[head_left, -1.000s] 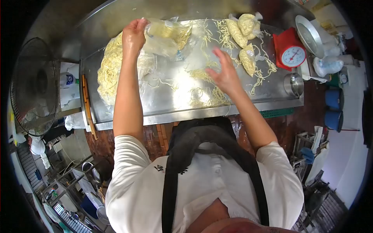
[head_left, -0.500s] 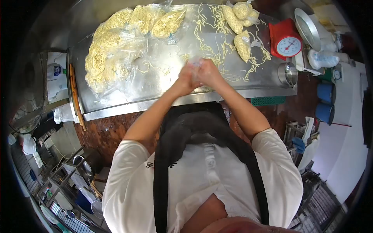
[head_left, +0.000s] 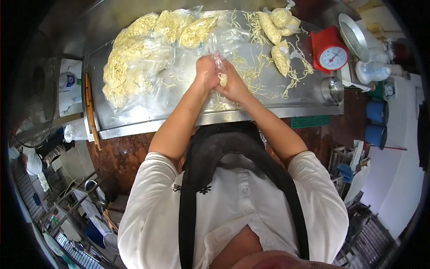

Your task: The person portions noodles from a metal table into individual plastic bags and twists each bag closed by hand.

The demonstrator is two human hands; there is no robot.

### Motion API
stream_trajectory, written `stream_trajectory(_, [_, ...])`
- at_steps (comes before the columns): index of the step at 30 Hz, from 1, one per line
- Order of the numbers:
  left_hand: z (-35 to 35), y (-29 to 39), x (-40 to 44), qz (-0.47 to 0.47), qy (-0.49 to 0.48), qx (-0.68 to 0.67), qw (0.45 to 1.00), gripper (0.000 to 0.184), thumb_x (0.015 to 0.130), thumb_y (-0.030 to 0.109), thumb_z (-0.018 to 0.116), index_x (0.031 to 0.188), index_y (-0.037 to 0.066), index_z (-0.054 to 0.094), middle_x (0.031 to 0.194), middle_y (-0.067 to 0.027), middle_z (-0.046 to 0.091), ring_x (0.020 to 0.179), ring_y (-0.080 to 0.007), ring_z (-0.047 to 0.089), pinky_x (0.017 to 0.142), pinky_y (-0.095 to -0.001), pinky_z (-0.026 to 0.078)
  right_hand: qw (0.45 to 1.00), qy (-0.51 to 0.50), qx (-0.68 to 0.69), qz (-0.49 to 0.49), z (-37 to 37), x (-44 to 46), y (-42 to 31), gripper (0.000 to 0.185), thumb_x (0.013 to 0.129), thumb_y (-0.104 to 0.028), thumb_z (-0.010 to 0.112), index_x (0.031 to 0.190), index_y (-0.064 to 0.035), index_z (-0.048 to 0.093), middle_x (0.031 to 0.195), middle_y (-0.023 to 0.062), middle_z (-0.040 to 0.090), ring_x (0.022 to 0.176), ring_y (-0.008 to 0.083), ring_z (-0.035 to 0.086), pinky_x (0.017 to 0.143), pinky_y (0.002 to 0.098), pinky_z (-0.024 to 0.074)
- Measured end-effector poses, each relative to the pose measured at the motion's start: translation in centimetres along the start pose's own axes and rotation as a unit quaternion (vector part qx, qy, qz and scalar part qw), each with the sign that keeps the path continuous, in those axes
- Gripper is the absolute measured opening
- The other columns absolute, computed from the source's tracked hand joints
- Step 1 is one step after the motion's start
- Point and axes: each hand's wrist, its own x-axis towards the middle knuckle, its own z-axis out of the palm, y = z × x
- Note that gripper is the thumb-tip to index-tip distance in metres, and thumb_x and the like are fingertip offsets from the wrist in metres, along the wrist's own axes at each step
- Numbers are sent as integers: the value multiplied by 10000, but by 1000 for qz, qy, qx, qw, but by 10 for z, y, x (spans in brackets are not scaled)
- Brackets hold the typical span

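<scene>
My left hand (head_left: 206, 71) is closed on a clear plastic bag (head_left: 222, 80) with pale noodles showing at its lower end. Fingers of my right hand (head_left: 234, 85) wrap round the same bag from the other side. The bag's loose film sticks up beyond my knuckles, and the rest of it is hidden by my hands. Both hands are above the steel table (head_left: 188, 67) near its front edge. Loose noodles (head_left: 251, 71) lie strewn just to the right of them.
Large open bags of noodles (head_left: 123, 67) crowd the table's left. Several knotted bags (head_left: 280, 58) sit at the back right, near a red dial scale (head_left: 329, 48) and a metal bowl (head_left: 332, 89). Wooden rods (head_left: 91, 110) lean along the left edge.
My hands have shifted slightly left, with the left hand now higher on the bag. Noodles in the bag have come into view, and its film stands up above my hands.
</scene>
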Motion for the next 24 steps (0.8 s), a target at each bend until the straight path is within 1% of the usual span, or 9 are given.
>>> stream_trajectory(3, [19, 18, -27, 19, 7, 70, 997, 163, 890, 13, 433, 881, -49, 584, 834, -152, 600, 675, -255, 598, 574, -424, 508, 993, -91, 65, 31, -27, 25, -19, 728, 716, -268, 811, 1308, 13, 495, 1287, 239, 556, 1170, 378, 562, 995, 407, 449])
stream_trajectory(7, [36, 27, -70, 116, -115, 46, 985, 321, 890, 32, 533, 1177, -112, 533, 1109, -195, 598, 1018, -288, 608, 912, -420, 487, 964, -152, 133, 171, -38, 36, 0, 509, 797, -200, 740, 1242, -16, 575, 1011, 158, 703, 1038, 314, 645, 960, 376, 468])
stream_trajectory(10, [19, 12, -108, 426, -37, 432, 794, 637, 852, 70, 641, 1373, -145, 343, 1354, -276, 443, 1301, -368, 437, 1106, -438, 332, 886, 17, 415, 204, -28, 49, 0, 269, 955, -190, 603, 1113, 28, 583, 869, 126, 707, 890, 259, 671, 908, 374, 491])
stream_trajectory(12, [4, -20, -117, 446, -14, 532, 720, 783, 807, 97, 704, 1417, -127, 266, 1425, -295, 345, 1374, -407, 329, 1139, -443, 278, 765, 79, 590, 244, -30, 58, -11, 250, 1024, -252, 516, 978, -13, 572, 657, 49, 571, 760, 210, 602, 925, 417, 492])
stream_trajectory(14, [2, -39, -114, 441, 8, 575, 689, 969, 727, 122, 793, 1464, -93, 201, 1498, -330, 241, 1435, -458, 218, 1157, -451, 260, 791, 92, 565, 217, -29, 57, -22, 278, 1033, -267, 490, 951, -10, 559, 604, 16, 465, 659, 186, 535, 895, 411, 497])
stream_trajectory(18, [-13, -26, -69, 470, -82, 561, 677, 923, 725, 111, 810, 1480, -16, 294, 1536, -281, 266, 1426, -374, 293, 1145, -432, 305, 795, 79, 561, 216, -42, 51, -53, 309, 1044, -286, 463, 912, -17, 539, 565, -22, 345, 516, 116, 351, 723, 324, 485])
stream_trajectory(20, [-10, 45, -66, 255, -284, 595, 707, 793, 713, 96, 820, 1414, 43, 451, 1459, -236, 433, 1328, -292, 459, 1099, -377, 369, 762, 40, 591, 259, -51, 49, -42, 177, 958, -164, 598, 881, -5, 609, 616, 73, 542, 514, 192, 478, 608, 350, 473])
stream_trajectory(22, [-65, 70, 15, 356, 42, 601, 714, 269, 840, 79, 659, 1107, 51, 672, 939, -209, 714, 820, -312, 708, 762, -414, 557, 940, 47, 327, 81, -56, 44, -51, 70, 881, -96, 626, 900, -30, 638, 701, 122, 598, 574, 265, 524, 608, 366, 464])
stream_trajectory(24, [-49, 71, -11, 287, -7, 666, 688, 176, 899, 132, 561, 951, 12, 680, 820, -200, 696, 713, -287, 694, 643, -412, 534, 994, 63, 78, -33, -63, 53, -52, 228, 755, -30, 633, 968, -87, 691, 922, 178, 655, 790, 393, 598, 684, 432, 482])
